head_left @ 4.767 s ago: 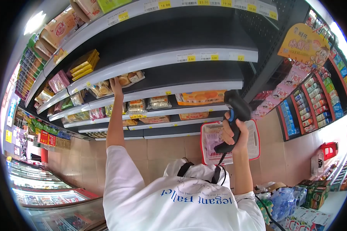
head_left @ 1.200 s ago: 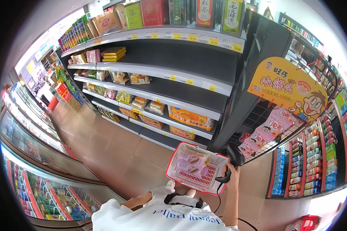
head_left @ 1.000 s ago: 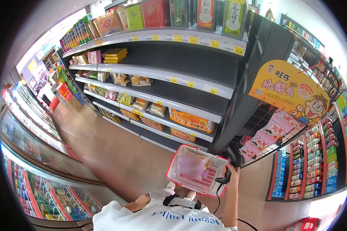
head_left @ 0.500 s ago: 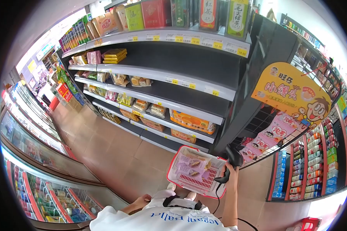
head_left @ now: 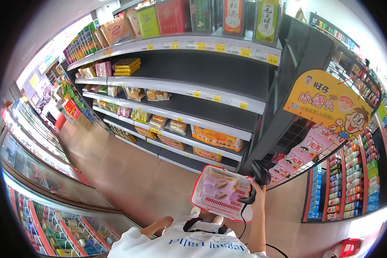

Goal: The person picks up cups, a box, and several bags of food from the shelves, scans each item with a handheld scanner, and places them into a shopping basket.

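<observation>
My right hand is wrapped round the grip of a black handheld barcode scanner, and its cable hangs down toward my shirt. Just left of the scanner is a shopping basket with a red rim and slotted sides. Inside it lie several purple-wrapped packs of bread. What the basket rests on is hidden. My left hand is low at the front of my body, beside a black strap; its fingers cannot be made out.
Ahead stands a dark shelf unit with tea boxes on top and packaged breads lower down. A yellow sign and pink snack packs hang at its right end. Glass-fronted coolers line the left; bottle racks stand right.
The view has shifted slightly, so the shelves and basket sit a little further right. My left hand has moved slightly right, and its fingers show less. My right hand still holds the barcode scanner.
</observation>
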Action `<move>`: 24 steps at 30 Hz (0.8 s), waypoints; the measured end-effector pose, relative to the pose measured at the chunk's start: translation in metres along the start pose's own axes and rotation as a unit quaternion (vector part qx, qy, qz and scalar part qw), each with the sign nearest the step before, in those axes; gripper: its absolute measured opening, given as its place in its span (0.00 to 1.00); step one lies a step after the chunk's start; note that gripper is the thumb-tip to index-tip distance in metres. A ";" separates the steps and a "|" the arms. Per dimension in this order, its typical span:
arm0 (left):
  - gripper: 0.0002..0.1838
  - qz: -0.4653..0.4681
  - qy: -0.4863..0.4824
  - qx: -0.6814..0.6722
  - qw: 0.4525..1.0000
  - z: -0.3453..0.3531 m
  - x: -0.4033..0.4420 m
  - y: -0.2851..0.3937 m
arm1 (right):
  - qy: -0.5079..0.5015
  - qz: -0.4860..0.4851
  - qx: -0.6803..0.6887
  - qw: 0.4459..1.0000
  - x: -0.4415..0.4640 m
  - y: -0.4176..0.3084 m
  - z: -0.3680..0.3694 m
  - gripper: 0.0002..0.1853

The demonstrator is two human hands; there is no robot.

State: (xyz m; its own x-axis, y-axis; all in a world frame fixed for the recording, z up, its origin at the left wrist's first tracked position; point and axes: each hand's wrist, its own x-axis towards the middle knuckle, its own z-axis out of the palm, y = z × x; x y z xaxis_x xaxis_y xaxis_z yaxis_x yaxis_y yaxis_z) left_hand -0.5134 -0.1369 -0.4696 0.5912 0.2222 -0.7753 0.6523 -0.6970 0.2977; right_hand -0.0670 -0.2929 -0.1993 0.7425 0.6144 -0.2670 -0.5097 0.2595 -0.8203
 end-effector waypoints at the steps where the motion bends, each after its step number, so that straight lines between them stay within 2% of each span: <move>1: 0.15 0.002 -0.001 0.003 1.000 -0.007 -0.011 0.009 | 0.007 0.004 0.007 1.000 -0.002 0.000 0.001 0.09; 2: 0.16 -0.040 0.080 -0.145 0.985 -0.012 -0.022 0.019 | 0.009 0.000 0.008 1.000 -0.003 0.000 0.003 0.09; 3: 0.16 -0.057 0.170 -0.291 0.940 -0.029 -0.041 0.039 | 0.013 0.000 0.006 1.000 -0.005 -0.002 0.004 0.09; 4: 0.17 -0.033 0.207 -0.360 0.909 -0.042 -0.054 0.050 | 0.016 -0.001 0.004 1.000 -0.006 -0.003 0.005 0.08; 8: 0.17 0.074 0.145 -0.366 0.916 -0.080 -0.083 0.086 | -0.003 -0.022 0.009 1.000 -0.011 -0.005 0.002 0.08; 14: 0.17 0.136 0.020 -0.283 0.949 -0.118 -0.077 0.118 | -0.045 -0.026 0.003 0.999 -0.032 -0.033 -0.014 0.10; 16: 0.17 0.146 -0.026 -0.235 0.961 -0.132 -0.074 0.118 | -0.152 -0.037 -0.182 0.971 -0.038 -0.062 -0.038 0.14; 18: 0.17 0.157 -0.068 -0.185 0.968 -0.145 -0.075 0.116 | -0.039 -0.007 -0.282 0.959 -0.072 -0.138 -0.043 0.18; 19: 0.17 0.160 -0.083 -0.162 0.970 -0.149 -0.073 0.114 | 0.124 -0.107 -0.366 0.916 -0.083 -0.163 -0.061 0.20; 20: 0.17 0.163 -0.097 -0.141 0.972 -0.155 -0.072 0.115 | 0.202 -0.202 -0.389 0.876 -0.091 -0.202 -0.066 0.18; 22: 0.17 0.153 -0.130 -0.120 0.972 -0.159 -0.062 0.113 | 0.264 -0.451 -0.348 0.778 -0.113 -0.295 -0.051 0.12; 23: 0.18 0.137 -0.150 -0.120 0.972 -0.160 -0.054 0.112 | 0.263 -0.556 -0.317 0.722 -0.129 -0.337 -0.034 0.09; 24: 0.18 0.092 -0.211 -0.144 0.962 -0.149 -0.035 0.104 | 0.241 -0.641 -0.273 0.675 -0.146 -0.370 -0.011 0.07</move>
State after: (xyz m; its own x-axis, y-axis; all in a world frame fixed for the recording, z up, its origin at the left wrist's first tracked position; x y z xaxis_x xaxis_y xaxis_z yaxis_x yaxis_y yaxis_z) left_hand -0.3954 -0.1152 -0.3286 0.5047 -0.2258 -0.8333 0.6952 -0.4659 0.5473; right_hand 0.0177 -0.4871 0.1380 0.5440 -0.2030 0.8142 0.8251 -0.0470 -0.5630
